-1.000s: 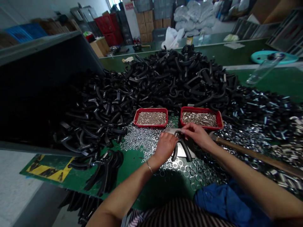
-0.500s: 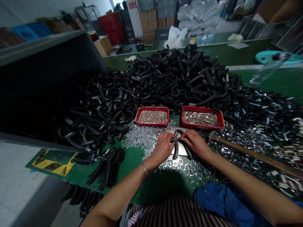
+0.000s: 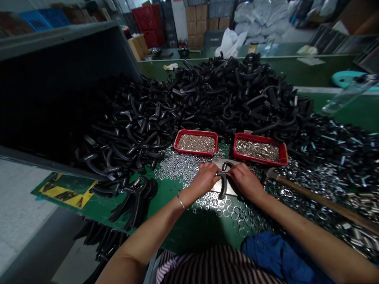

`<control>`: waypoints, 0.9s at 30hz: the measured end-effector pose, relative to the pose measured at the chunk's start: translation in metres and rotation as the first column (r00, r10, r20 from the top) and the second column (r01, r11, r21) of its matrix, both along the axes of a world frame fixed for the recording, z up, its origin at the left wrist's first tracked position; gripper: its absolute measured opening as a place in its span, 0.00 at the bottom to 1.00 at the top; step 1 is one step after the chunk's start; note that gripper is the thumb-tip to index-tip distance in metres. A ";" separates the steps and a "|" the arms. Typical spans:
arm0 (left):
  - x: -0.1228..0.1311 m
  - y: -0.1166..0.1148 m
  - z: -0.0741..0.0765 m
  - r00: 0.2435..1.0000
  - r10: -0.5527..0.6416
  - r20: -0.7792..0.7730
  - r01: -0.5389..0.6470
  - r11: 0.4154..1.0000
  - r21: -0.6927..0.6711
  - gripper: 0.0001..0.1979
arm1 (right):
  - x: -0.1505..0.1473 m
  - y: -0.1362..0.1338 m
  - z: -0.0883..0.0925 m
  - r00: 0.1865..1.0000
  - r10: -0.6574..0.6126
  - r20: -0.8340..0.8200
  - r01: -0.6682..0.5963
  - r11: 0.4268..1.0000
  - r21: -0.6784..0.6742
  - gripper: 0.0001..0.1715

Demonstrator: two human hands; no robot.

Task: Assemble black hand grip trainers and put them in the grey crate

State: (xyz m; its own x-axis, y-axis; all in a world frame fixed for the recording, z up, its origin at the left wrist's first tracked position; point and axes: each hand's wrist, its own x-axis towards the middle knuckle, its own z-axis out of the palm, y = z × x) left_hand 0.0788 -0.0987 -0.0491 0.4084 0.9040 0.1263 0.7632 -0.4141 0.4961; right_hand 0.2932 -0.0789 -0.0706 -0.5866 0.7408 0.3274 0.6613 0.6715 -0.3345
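Observation:
A black hand grip with two curved handles and a small coil spring lies over a flat metal plate in front of me. My left hand has its fingers closed at the piece's left side, near a small metallic part below the spring. From the right, my right hand pinches the piece close to the spring and covers most of its right handle. Anything small between the fingertips is hidden. Silvery rings lie scattered around the plate.
Two red trays of small metal pins stand behind the plate. A hammer lies at the right. A big heap of black grips spills from a grey bin. More grips are stacked at the left edge.
The view has shifted, so the bench appears slightly moved. My right hand now covers more of the grip's right handle, which showed before. Both hands stay at the piece.

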 end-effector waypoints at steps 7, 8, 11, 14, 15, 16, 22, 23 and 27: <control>-0.002 0.003 0.000 0.999 -0.047 0.001 0.047 0.999 -0.003 0.08 | 0.001 0.001 0.003 1.000 0.004 -0.017 -0.004 1.000 -0.023 0.13; -0.003 0.005 0.001 0.998 -0.058 0.002 0.058 0.998 -0.009 0.08 | 0.002 0.002 0.002 1.000 0.018 -0.003 -0.018 1.000 -0.022 0.13; -0.005 0.010 0.006 0.994 -0.102 0.026 0.103 0.994 -0.035 0.06 | 0.003 0.006 0.003 0.998 0.030 0.048 -0.029 0.999 -0.022 0.13; -0.007 0.013 0.009 0.990 -0.133 0.043 0.135 0.990 -0.046 0.06 | 0.003 0.007 0.006 0.995 0.036 0.096 -0.036 0.999 -0.007 0.13; -0.007 0.014 0.009 0.990 -0.137 0.040 0.139 0.989 -0.043 0.06 | 0.004 0.007 0.007 0.993 0.044 0.108 -0.044 0.999 0.000 0.13; -0.007 0.014 0.009 0.990 -0.140 0.034 0.141 0.989 -0.039 0.06 | 0.004 0.006 0.008 0.992 0.053 0.118 -0.054 0.999 0.005 0.13; -0.006 0.013 0.005 0.991 -0.126 0.039 0.127 0.992 -0.023 0.06 | 0.003 0.007 0.012 0.989 0.084 0.124 -0.085 0.996 -0.002 0.13; -0.006 0.013 0.005 0.992 -0.123 0.040 0.124 0.992 -0.024 0.06 | 0.003 0.009 0.013 0.991 0.091 0.103 -0.090 0.996 -0.014 0.13; -0.005 0.000 0.012 0.996 -0.087 0.022 0.087 0.996 0.004 0.11 | 0.007 0.010 0.025 0.989 0.050 -0.142 -0.073 0.984 -0.160 0.09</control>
